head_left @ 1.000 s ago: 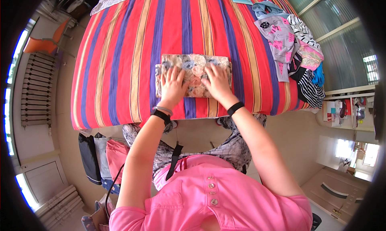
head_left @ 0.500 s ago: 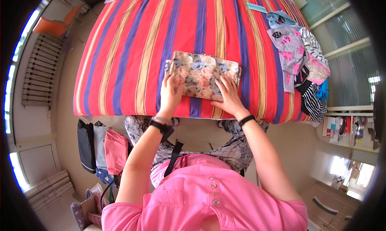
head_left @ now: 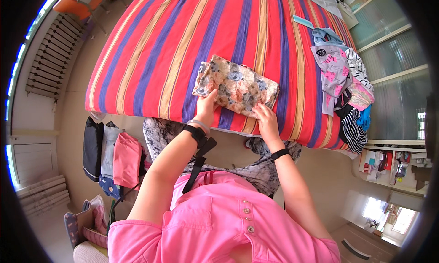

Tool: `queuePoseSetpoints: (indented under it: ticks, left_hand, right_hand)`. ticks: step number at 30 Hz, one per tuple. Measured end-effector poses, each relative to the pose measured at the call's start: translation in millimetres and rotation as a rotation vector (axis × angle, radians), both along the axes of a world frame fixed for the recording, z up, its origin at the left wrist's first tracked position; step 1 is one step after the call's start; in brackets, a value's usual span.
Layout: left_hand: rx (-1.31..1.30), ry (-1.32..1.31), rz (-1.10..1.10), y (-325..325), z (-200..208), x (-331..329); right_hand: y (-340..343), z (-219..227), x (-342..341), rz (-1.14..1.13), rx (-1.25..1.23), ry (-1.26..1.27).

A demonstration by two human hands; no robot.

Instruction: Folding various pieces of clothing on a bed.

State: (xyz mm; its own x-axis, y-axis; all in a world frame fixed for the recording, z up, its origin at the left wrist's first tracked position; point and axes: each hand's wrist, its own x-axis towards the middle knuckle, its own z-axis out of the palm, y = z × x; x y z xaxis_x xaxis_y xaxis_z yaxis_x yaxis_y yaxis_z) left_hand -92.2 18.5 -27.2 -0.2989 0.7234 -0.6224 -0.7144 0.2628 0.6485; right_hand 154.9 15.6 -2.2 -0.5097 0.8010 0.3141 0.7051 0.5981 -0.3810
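Note:
A neatly folded floral cloth (head_left: 240, 86), printed with cream, pink and blue-grey roses, lies slightly turned on the striped bedspread near the bed's front edge. At its near left edge, my left hand (head_left: 206, 109) is closed, with some fingers hidden under the fabric. My right hand (head_left: 267, 121) pinches the near right edge, fingertips on top of the cloth. Whether the cloth's near side is raised off the bed is hard to tell.
The red, blue and gold striped bedspread (head_left: 151, 70) covers the bed. Rumpled clothes (head_left: 334, 73) pile along its right side, below a light-blue flat item (head_left: 302, 21). Trousers and a pink garment (head_left: 127, 160) hang at lower left. Glass-panelled doors (head_left: 388, 57) stand at right.
Both hands have gone from lying spread on top of the cloth to holding its near edge. The folded cloth has turned clockwise. The whole view has tilted a little.

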Motion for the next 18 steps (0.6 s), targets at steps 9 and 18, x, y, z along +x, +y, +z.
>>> queuePoseSetpoints:
  ticks: [9, 18]
  left_hand:
    - [0.014, -0.305, -0.07, 0, 14, 8]
    - [0.066, 0.618, 0.076, -51, 36, -12]
  right_hand:
    - [-8, 14, -70, -0.224, -0.017, -0.195]
    - [12, 10, -71, -0.114, -0.248, 0.592]
